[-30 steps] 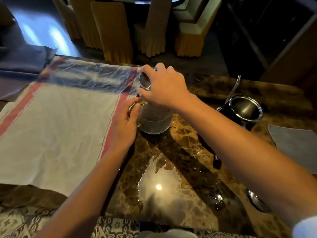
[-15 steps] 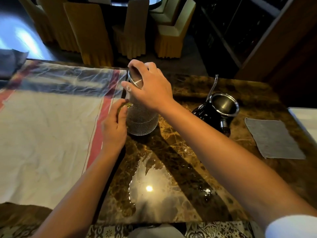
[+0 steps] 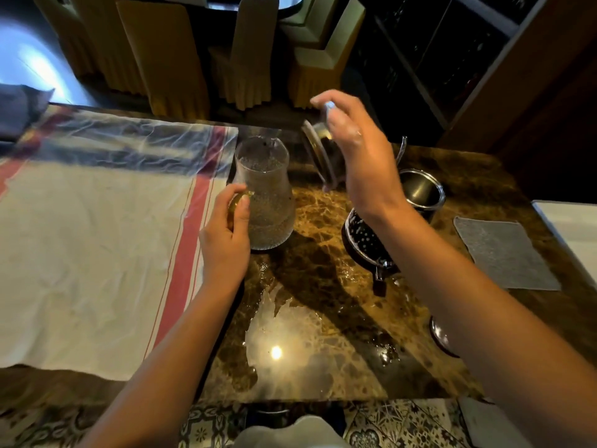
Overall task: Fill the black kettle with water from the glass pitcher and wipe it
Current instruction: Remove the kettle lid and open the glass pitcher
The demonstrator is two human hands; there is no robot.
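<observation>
Glass pitcher [image 3: 263, 194], uncovered, steadied at its handle by my left hand [image 3: 226, 240]; pitcher lid [image 3: 318, 153] pinched in my right hand [image 3: 361, 153]; black kettle [image 3: 368, 244] below that wrist: wet marble might let the pitcher skid.

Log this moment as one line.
left hand: on pitcher handle | right hand: holding pitcher lid, lifted off | pitcher: upright, open | kettle: open, on table | pouring: not started

Yellow-covered chairs [image 3: 168, 56] beyond marble table [image 3: 323, 334].
</observation>
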